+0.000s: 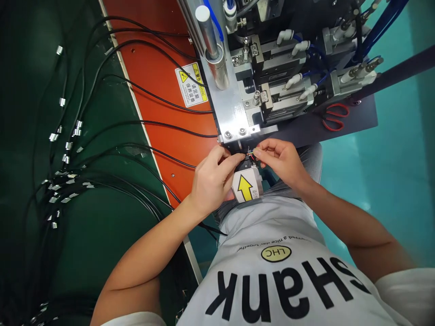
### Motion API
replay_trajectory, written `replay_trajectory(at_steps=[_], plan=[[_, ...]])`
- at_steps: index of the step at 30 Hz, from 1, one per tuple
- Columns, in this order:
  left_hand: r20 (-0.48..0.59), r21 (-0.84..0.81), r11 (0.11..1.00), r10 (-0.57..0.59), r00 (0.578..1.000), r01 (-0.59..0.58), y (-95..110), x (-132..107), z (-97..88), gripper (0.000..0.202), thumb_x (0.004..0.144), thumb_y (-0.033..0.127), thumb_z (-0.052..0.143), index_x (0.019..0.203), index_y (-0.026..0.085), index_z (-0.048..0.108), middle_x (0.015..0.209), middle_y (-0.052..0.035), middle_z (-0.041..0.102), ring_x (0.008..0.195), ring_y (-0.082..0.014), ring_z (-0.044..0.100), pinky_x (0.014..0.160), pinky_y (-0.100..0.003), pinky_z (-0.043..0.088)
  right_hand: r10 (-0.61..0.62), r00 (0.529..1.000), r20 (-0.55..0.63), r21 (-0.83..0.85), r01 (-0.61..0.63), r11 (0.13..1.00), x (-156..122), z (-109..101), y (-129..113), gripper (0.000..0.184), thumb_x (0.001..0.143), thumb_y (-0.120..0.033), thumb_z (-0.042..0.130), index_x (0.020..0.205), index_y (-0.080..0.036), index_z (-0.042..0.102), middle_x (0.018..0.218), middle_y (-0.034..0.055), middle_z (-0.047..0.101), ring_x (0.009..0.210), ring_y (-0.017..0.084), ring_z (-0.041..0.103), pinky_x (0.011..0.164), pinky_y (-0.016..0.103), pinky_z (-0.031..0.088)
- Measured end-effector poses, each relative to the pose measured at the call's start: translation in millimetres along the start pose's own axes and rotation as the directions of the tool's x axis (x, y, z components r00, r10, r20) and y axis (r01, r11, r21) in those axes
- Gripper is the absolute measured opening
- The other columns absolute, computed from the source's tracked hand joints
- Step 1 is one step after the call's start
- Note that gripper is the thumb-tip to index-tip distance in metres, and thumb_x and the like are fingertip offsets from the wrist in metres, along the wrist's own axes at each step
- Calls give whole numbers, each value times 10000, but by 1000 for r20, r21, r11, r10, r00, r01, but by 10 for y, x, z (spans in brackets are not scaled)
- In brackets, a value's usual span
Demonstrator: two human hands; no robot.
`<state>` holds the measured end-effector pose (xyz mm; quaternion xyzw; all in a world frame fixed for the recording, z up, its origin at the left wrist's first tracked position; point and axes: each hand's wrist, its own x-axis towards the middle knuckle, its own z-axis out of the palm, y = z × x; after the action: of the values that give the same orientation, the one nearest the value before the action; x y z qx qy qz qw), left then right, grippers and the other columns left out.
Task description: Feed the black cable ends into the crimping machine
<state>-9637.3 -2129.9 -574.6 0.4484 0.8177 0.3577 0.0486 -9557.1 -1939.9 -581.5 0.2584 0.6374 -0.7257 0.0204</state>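
My left hand (212, 179) is closed around a black cable end at the front of the metal machine (234, 108). My right hand (280, 158) pinches the thin red and dark wire tips (250, 155) right beside it, fingertips nearly touching the left thumb. Both hands sit just above a small block with a yellow arrow label (245, 189), below the machine's silver plate.
Several black cables (142, 122) with metal-tipped ends (64, 158) fan across the orange panel (159, 86) and the green surface at left. A yellow warning sticker (190, 84) is on the panel. Red scissors (335, 117) lie on the dark tray at right.
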Motion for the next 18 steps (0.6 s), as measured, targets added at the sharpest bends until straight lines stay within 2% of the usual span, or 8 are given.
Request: replay_trajectory(at_steps=[8,18], plan=[[9,-32,999,3,1000,-3,-8,9,-5,266,945,183,517,1152,235,676,892,-58,559,857,-175,585,719,-290,492,-6,1000,12,12,6,1000,9,-19,51,230,793,-374,767,791,-168,666,730,7,635,608,106,547,564,248,497],[56,99,992,71,996,-76,-42,25,-15,281,961,192,457,1167,208,648,933,-79,600,843,-178,590,682,-288,475,-74,997,8,-58,74,996,18,-20,82,198,832,-346,727,816,-163,653,717,-1,615,593,104,536,552,251,454]])
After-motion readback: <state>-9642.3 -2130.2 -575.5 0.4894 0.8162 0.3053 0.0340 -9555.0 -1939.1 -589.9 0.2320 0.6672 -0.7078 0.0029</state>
